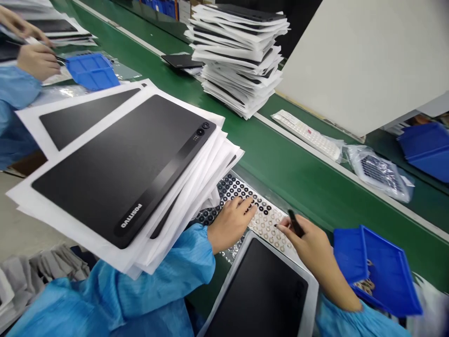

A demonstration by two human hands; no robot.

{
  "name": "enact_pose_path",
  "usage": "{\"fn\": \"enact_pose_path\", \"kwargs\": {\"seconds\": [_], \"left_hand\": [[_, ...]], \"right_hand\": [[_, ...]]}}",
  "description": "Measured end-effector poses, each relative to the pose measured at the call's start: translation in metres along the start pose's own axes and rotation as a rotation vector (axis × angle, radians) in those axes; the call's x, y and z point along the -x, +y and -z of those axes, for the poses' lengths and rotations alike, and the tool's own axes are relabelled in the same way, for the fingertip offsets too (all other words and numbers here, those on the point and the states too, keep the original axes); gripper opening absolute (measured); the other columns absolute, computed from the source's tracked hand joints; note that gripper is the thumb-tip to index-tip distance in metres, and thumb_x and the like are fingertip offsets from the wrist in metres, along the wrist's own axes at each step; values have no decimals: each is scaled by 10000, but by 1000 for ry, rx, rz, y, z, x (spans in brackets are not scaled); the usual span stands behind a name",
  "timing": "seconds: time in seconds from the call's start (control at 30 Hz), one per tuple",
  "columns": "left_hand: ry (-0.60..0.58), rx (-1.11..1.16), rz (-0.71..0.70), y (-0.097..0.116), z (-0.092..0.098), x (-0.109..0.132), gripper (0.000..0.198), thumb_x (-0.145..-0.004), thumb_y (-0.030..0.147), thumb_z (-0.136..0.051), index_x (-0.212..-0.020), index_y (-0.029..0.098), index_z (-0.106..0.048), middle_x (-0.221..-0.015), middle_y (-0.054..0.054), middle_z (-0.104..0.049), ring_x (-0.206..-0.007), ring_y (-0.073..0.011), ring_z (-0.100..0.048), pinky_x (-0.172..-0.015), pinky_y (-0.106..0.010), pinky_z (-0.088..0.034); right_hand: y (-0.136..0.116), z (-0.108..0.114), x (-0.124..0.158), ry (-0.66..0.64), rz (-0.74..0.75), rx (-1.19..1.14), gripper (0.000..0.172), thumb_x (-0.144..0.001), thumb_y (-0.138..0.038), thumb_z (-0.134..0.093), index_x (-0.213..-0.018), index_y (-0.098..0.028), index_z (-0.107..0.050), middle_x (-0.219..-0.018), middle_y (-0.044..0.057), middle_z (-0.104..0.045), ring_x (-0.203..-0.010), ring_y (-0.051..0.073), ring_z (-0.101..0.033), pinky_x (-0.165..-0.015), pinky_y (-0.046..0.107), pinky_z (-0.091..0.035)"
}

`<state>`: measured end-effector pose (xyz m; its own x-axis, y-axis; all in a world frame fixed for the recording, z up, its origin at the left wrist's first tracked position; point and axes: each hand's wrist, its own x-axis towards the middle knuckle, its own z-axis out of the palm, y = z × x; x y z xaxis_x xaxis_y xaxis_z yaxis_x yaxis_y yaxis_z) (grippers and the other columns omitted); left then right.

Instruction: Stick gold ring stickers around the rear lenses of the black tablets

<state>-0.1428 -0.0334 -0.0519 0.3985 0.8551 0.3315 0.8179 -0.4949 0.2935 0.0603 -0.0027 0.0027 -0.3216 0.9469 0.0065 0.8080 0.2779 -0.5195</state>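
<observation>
My left hand [232, 219] rests on a sheet of small black ring stickers [242, 189], its fingers curled down onto the sheet. My right hand [310, 245] is closed around black tweezers [295, 223] whose tips point at the sheet's peeled part. A dark tablet back cover on white foam [261, 290] lies just below both hands. A tall pile of dark covers marked POSITIVO, interleaved with white sheets [122, 164], sits to the left, overhanging my left sleeve.
A blue bin [382, 271] holds peeled scraps at the right. A green conveyor belt [298, 168] carries another stack of covers [242, 56], bagged parts [380, 171] and a white board [365, 61]. A co-worker's hands [33, 56] work by a blue tray [93, 70] at far left.
</observation>
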Motion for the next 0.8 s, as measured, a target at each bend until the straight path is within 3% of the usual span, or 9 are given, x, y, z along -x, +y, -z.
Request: {"fn": "enact_pose_path", "kwargs": {"seconds": [0.07,0.13,0.23,0.3,0.5,0.8], "left_hand": [[63,82,-79,7,5,7,312,-901,53,-418,-1181,101,-545,-1257,-112,-530,-1042,-232,-477,-903,-356,-418],[78,193,-234,16,7,15,241,-926,87,-417,-1098,105,-585,-1128,-96,-587,-997,-209,-502,-905,-332,-415],[41,310,-467,30,5,25,204,-944,115,-421,-1017,96,-611,-1017,-81,-614,-972,-195,-530,-881,-315,-423],[19,337,-560,35,0,29,207,-941,112,-429,-1035,79,-610,-1056,-94,-614,-1058,-220,-515,-922,-335,-408],[-119,309,-564,35,-12,35,236,-943,210,-479,-1071,63,-612,-1143,-113,-601,-1156,-262,-487,-1036,-393,-345],[-121,298,-559,36,-9,34,244,-958,175,-436,-1073,60,-617,-1143,-114,-607,-1146,-265,-507,-1024,-395,-368]], "right_hand": [[8,12,28,-17,-134,-45,274,-750,-453,-543,-642,-208,-598,-559,21,-585,-506,172,-536,-480,271,-418],[18,18,58,-56,-369,-172,288,-703,-480,-591,-646,-198,-600,-529,2,-541,-461,146,-477,-429,251,-363],[33,14,94,-98,-743,-383,339,-646,-513,-642,-675,-182,-573,-471,-63,-370,-410,87,-297,-391,223,-225],[41,6,107,-116,-859,-458,350,-645,-507,-655,-696,-175,-555,-487,-85,-309,-428,69,-233,-408,216,-177],[49,-4,113,-126,-887,-483,344,-643,-481,-676,-685,-166,-545,-538,-68,-354,-457,61,-230,-434,219,-157],[52,-4,113,-136,-822,-360,314,-672,-472,-627,-677,-167,-552,-552,-42,-405,-455,75,-268,-424,229,-195]]}}
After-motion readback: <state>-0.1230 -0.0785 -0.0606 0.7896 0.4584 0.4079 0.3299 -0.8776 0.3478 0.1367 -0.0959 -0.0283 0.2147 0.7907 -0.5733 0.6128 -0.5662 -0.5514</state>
